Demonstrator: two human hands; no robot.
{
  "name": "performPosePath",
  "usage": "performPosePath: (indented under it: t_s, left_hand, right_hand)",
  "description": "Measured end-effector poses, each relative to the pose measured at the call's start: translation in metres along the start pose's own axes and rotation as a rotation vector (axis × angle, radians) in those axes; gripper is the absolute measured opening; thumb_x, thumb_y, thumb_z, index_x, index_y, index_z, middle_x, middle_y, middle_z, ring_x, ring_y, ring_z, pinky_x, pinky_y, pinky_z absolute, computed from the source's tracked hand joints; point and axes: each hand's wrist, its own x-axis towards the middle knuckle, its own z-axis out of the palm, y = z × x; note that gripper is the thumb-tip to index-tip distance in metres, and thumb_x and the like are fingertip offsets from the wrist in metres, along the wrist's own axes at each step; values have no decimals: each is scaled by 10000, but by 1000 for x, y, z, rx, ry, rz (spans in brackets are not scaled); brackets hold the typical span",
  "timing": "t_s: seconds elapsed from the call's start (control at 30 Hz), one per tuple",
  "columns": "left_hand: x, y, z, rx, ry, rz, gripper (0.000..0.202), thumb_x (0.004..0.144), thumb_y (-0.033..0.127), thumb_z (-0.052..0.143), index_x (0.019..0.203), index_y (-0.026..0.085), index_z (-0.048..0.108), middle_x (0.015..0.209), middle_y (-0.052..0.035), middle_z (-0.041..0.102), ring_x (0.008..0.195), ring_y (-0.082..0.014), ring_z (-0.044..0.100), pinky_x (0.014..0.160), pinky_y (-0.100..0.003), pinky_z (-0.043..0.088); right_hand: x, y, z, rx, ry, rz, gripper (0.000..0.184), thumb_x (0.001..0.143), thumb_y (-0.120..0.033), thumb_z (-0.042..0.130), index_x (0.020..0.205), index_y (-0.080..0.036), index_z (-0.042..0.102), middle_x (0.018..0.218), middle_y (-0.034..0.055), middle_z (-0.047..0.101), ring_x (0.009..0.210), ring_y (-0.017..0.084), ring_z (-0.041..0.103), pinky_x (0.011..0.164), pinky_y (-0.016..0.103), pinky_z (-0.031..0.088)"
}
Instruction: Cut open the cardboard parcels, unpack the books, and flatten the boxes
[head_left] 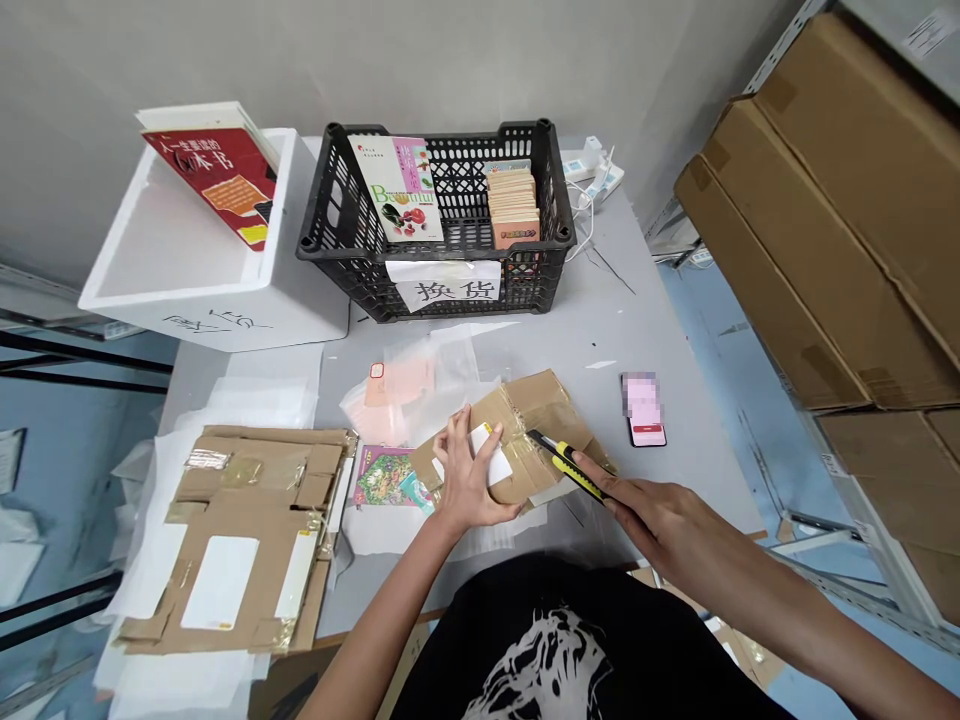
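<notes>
A taped brown cardboard package (537, 400) lies tilted on the grey table near its front edge. My left hand (471, 470) presses on its left part with fingers spread, partly covering a white label (496, 462). In my right hand (645, 510) is a yellow and black utility knife (568, 466), its tip at the taped middle of the package. Beneath the package's left side, a purple illustrated booklet (379, 476) shows in part. Clear plastic bags (450, 365) with a pinkish-orange item lie just behind.
Flattened cardboard (199, 520) is stacked at the left over white sheets. Behind stand a white foam box (292, 300) with books and a black crate (536, 295) with books. A phone (643, 410) lies right; large cartons (825, 220) fill the right side.
</notes>
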Motion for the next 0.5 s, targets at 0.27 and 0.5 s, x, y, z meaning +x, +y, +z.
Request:
performPosePath:
  t_s: [0.27, 0.5]
  left_hand:
    - [-1, 0, 2, 21, -15, 10, 1098, 462, 653, 647, 1436, 280, 302, 1551, -169, 80, 1351, -498, 122, 941, -541, 189]
    - [-1, 0, 4, 19, 12, 42, 1086, 473, 665, 640, 1429, 262, 319, 1556, -176, 33, 1360, -494, 115, 955, -550, 190]
  right_hand:
    - [-14, 15, 12, -33, 24, -34, 485, 934, -258, 392, 1411, -345, 398, 833, 28, 698, 677, 215, 672, 537, 341, 555]
    - [-24, 17, 16, -59, 50, -34, 486, 935, -267, 389, 1417, -334, 392, 761, 20, 679, 566, 189, 639, 484, 315, 529]
